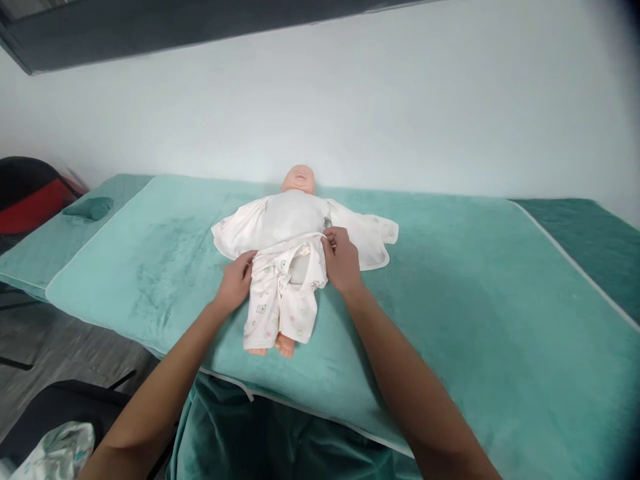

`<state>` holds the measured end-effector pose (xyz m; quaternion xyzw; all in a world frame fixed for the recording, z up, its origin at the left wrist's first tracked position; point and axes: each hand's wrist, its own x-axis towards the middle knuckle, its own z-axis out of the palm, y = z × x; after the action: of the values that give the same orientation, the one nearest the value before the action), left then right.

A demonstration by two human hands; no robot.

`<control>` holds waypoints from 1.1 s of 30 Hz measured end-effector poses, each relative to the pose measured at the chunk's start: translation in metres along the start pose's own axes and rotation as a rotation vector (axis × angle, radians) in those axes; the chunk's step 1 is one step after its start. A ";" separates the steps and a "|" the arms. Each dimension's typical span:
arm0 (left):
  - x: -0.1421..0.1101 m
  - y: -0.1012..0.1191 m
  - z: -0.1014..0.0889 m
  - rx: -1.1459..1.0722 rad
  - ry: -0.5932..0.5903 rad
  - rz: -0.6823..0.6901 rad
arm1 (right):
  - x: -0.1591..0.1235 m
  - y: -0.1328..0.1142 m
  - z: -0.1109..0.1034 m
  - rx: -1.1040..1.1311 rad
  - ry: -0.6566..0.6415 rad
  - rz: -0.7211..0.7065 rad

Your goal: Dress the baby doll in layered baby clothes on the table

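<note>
While a green bed [450, 280] bears it, the doll [297, 212] lies face-up

White top [361, 233] spread; printed trousers [261, 303] over legs. Left hand [235, 283]: fingers touch trousers' side (pinch? cannot tell). Right hand [343, 260]: fingers pinch waistband [290, 245].

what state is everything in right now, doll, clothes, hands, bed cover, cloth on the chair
doll: on its back, feet bare
trousers: on the doll's legs, front gaping
jacket: open, spread to both sides
right hand: pinching the waistband
left hand: at the trousers' side, grip unclear
bed cover: spread out, some creases
patterned cloth: bunched on the black chair
</note>
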<state>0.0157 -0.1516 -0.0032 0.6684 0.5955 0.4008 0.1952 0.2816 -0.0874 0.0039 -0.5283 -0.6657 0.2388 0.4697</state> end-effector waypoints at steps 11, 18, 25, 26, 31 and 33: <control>0.019 -0.013 -0.009 -0.554 -0.274 -0.219 | 0.018 0.015 -0.044 0.148 -0.537 -0.040; 0.018 -0.008 -0.010 -0.599 -0.473 -0.247 | 0.017 0.017 -0.035 -0.058 -0.596 -0.213; 0.015 -0.015 -0.007 -0.661 -0.478 -0.241 | 0.019 0.012 -0.035 0.021 -0.725 -0.154; 0.015 -0.017 -0.007 -0.678 -0.477 -0.251 | 0.018 0.011 -0.036 0.045 -0.733 -0.144; 0.015 -0.023 -0.004 -0.714 -0.416 -0.279 | 0.016 0.006 -0.040 0.188 -0.775 -0.062; 0.014 -0.024 -0.002 -0.729 -0.328 -0.229 | 0.015 0.004 -0.044 0.273 -0.779 -0.005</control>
<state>-0.0016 -0.1334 -0.0149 0.5397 0.4461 0.4492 0.5549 0.3218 -0.0799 0.0257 -0.3297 -0.7572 0.5059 0.2490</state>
